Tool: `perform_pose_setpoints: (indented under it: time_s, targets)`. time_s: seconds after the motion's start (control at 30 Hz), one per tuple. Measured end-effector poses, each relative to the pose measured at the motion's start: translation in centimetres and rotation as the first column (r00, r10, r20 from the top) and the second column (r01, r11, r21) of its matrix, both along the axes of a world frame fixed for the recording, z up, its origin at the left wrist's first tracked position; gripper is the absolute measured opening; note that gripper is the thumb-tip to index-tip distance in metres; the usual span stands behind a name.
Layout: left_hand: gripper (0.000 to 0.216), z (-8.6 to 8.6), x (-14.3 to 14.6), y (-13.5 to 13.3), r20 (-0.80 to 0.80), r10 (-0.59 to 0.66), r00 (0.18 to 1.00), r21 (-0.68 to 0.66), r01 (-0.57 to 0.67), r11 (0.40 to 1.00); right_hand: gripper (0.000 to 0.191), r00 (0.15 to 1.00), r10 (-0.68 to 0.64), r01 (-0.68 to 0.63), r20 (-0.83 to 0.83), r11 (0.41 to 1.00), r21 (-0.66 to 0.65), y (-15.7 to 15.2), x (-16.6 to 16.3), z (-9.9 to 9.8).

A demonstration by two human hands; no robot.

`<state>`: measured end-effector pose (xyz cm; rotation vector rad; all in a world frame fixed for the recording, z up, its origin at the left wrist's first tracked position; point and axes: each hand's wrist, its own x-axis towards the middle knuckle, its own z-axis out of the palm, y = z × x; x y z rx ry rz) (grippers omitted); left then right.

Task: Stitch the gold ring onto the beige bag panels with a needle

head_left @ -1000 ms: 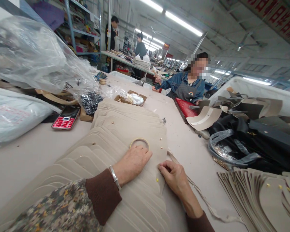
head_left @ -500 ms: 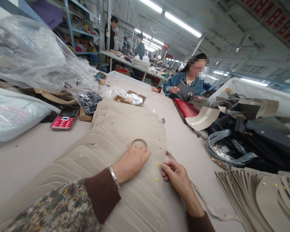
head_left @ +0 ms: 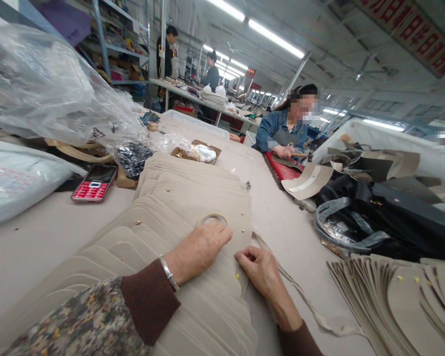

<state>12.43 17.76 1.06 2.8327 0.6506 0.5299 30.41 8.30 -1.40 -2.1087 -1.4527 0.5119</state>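
Note:
Overlapping beige bag panels [head_left: 193, 190] fan out across the table before me. My left hand [head_left: 200, 247] rests on the uppermost panels, its fingers curled over the near side of a narrow roll of tape [head_left: 212, 215]. At the right edge of the same panel, the thumb and fingertips of my right hand [head_left: 258, 271] are pinched together on the surface; whatever they hold is hidden. Just below those fingertips a small yellow piece [head_left: 237, 276] shows on the panel. Gold studs [head_left: 243, 214] sit along the panel's right side above my right hand.
A long beige strip [head_left: 300, 291] trails right of my right hand. Stacked panels [head_left: 389, 291] and black bags [head_left: 400, 212] lie farther right. A red-keyed phone [head_left: 94, 183] and plastic bags [head_left: 52, 89] are at left. Across the table a co-worker [head_left: 285, 128] holds a hammer [head_left: 300, 155].
My right hand has moved slightly left onto the panel edge, covering the upper yellow piece. My left hand stays on the tape roll. The co-worker's hand with the hammer has come down.

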Motion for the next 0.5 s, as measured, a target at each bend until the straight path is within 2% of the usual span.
perform_pose_setpoints:
  time_s: [0.13, 0.2, 0.3, 0.37, 0.43, 0.5]
  targets:
    - [0.011, -0.1, 0.1, -0.1, 0.076, -0.044, 0.996, -0.093, 0.051, 0.994, 0.027, 0.984, 0.152, -0.159, -0.096, 0.985, -0.071, -0.6, 0.2, 0.8]
    - [0.011, -0.2, 0.2, -0.1, 0.122, -0.066, 0.990, -0.140, 0.083, 0.987, 0.029, 0.979, 0.170, -0.176, -0.112, 0.983, -0.047, -0.8, 0.3, 1.0]
    - [0.028, -0.7, 0.2, -0.1, 0.172, -0.069, 0.983, -0.144, 0.095, 0.985, 0.022, 0.982, 0.103, -0.079, -0.159, 0.985, 0.152, -0.8, 0.4, 0.9]
    - [0.042, -1.0, 0.1, -0.1, 0.164, -0.072, 0.984, -0.126, 0.093, 0.988, 0.021, 0.981, 0.101, -0.045, -0.166, 0.948, 0.316, -0.7, 0.3, 0.9]
    - [0.044, -1.2, 0.1, -0.3, 0.136, -0.076, 0.988, -0.129, 0.094, 0.987, 0.021, 0.981, 0.159, -0.096, -0.110, 0.894, 0.438, -0.6, 0.1, 1.0]
    - [0.042, -1.3, 0.1, -0.5, 0.120, -0.078, 0.990, -0.146, 0.095, 0.985, 0.019, 0.975, 0.223, -0.183, -0.021, 0.846, 0.501, -0.5, -0.4, 1.1]
